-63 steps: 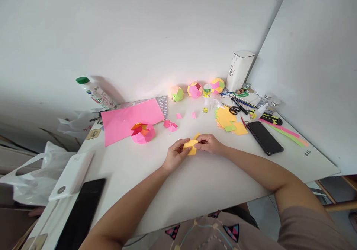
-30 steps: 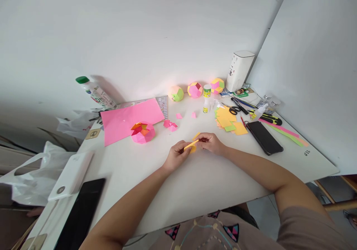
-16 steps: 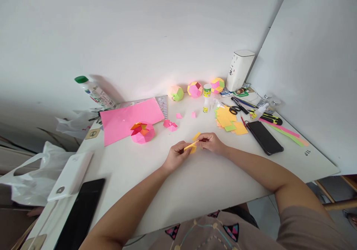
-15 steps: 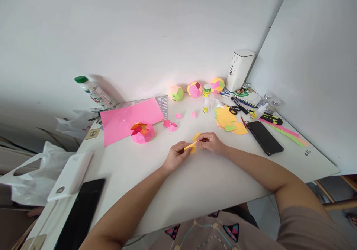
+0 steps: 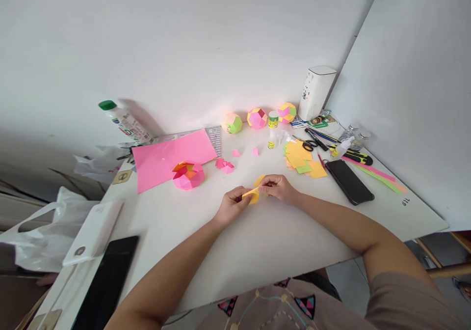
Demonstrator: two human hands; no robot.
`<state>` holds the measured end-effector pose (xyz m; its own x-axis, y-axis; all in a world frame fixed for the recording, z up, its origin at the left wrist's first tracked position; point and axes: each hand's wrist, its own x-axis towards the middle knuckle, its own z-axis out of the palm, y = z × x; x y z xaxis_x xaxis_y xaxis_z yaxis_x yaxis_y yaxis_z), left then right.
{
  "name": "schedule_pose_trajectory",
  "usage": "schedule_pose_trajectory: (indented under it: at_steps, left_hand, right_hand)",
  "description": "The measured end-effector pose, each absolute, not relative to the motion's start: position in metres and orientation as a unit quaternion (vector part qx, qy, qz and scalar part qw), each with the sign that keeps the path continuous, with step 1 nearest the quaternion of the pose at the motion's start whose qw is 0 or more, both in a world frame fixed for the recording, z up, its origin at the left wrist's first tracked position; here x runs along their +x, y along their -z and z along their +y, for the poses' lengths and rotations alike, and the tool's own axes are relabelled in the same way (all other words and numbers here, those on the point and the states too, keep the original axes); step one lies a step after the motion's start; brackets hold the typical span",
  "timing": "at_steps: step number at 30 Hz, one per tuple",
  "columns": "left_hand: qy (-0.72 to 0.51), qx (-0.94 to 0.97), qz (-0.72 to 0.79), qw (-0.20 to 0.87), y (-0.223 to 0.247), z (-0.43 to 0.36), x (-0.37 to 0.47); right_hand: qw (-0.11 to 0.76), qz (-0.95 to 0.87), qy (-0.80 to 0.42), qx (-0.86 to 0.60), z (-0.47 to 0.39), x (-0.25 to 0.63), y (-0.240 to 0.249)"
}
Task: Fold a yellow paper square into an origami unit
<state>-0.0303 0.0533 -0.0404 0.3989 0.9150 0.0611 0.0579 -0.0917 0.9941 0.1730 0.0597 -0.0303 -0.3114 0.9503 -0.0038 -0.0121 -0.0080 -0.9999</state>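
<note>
In the head view, the left hand (image 5: pixel 232 205) pinches a small yellow paper (image 5: pixel 252 197) over the white table (image 5: pixel 228 266), and the right hand (image 5: pixel 280 190) pinches its right edge between thumb and fingers. A pink paper bowl (image 5: pixel 189 182) stands to their left, near a pink sheet (image 5: pixel 165 153).

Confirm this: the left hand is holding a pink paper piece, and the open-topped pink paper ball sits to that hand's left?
Colour's wrong: the head view shows a yellow paper piece in the left hand. The open-topped pink paper ball does sit to that hand's left.
</note>
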Motion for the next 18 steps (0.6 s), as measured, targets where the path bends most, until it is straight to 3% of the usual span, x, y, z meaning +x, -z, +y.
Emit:
schedule_pose_trajectory:
  at_steps: [11, 18]
  left_hand:
    - [-0.379, 0.599, 0.395, 0.584, 0.0408, 0.0553, -0.0314]
    - [-0.375, 0.585, 0.382, 0.609, 0.0418, 0.0539, -0.0292]
  right_hand:
    - [0.415, -0.589, -0.58, -0.381, 0.0577, 0.1755, 0.0343]
    - [0.399, -0.655, -0.502, -0.4, 0.0527, 0.169, 0.032]
